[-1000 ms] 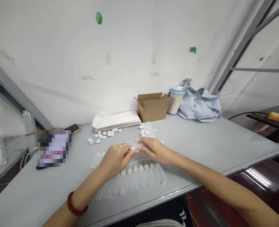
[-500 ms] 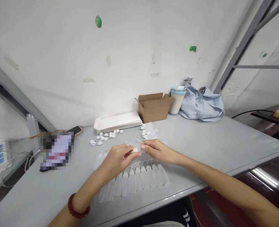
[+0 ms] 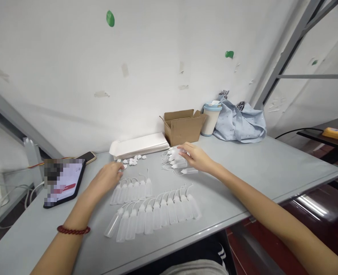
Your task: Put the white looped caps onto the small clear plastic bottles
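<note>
At the table's (image 3: pixel 272 172) ten o'clock, the left hand (image 3: pixel 107 176) curls by white caps (image 3: pixel 133 161); at one, the right hand (image 3: pixel 194 156), narrowly parted, overhangs loose bottles (image 3: pixel 179 165). I cannot tell whether either grips anything. Rowed bottles (image 3: pixel 164 214) lie toward seven.

1. I read the open brown rectangular cardboard box (image 3: pixel 185 130), my landmark, as matt and papery.
2. In front of it, I see translucent slender plastic bottles (image 3: pixel 148 220), smooth with a soft sheen.
3. Left of it, the flat white stack (image 3: pixel 140 145) looks like matt paper or card.
4. Well right of it, the pale blue bag (image 3: pixel 245 124) shows soft, creased cloth.
5. Under it, the grey flat tabletop (image 3: pixel 243 168) looks smooth to me, its front edge glossy.
</note>
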`<act>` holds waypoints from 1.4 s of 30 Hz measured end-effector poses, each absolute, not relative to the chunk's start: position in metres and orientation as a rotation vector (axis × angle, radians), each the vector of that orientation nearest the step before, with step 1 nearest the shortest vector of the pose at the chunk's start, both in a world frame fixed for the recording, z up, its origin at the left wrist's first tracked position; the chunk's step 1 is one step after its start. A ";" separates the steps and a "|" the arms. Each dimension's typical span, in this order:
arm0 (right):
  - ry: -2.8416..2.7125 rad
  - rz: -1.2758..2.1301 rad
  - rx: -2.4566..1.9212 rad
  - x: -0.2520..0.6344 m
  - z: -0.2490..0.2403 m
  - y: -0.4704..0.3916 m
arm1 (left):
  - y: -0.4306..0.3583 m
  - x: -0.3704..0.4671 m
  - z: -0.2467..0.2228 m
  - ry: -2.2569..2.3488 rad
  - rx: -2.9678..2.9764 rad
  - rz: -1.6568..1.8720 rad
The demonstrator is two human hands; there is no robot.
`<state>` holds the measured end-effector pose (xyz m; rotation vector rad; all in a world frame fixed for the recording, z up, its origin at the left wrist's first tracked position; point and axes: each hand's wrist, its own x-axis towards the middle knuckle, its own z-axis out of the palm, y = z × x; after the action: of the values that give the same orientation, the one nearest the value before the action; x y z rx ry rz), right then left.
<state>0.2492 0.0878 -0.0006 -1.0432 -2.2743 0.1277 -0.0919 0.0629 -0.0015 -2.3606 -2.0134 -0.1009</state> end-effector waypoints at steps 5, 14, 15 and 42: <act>-2.295 0.126 -1.007 0.252 -0.010 0.098 | 0.064 -0.087 0.003 -2.088 -2.360 -0.084; -2.064 0.128 -0.957 0.247 -0.023 0.111 | 0.059 -0.083 0.009 -2.090 -2.404 -0.148; -2.046 0.133 -0.966 0.247 -0.022 0.112 | 0.059 -0.082 0.009 -2.092 -2.406 -0.153; -3.002 1.531 -0.942 0.241 0.044 0.027 | 0.049 -0.063 0.010 -1.960 -2.437 -0.281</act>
<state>0.2407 0.0274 0.0441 -0.9421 -3.0016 1.5308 -0.0631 0.0492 0.0100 -2.4373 -1.9600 -0.2812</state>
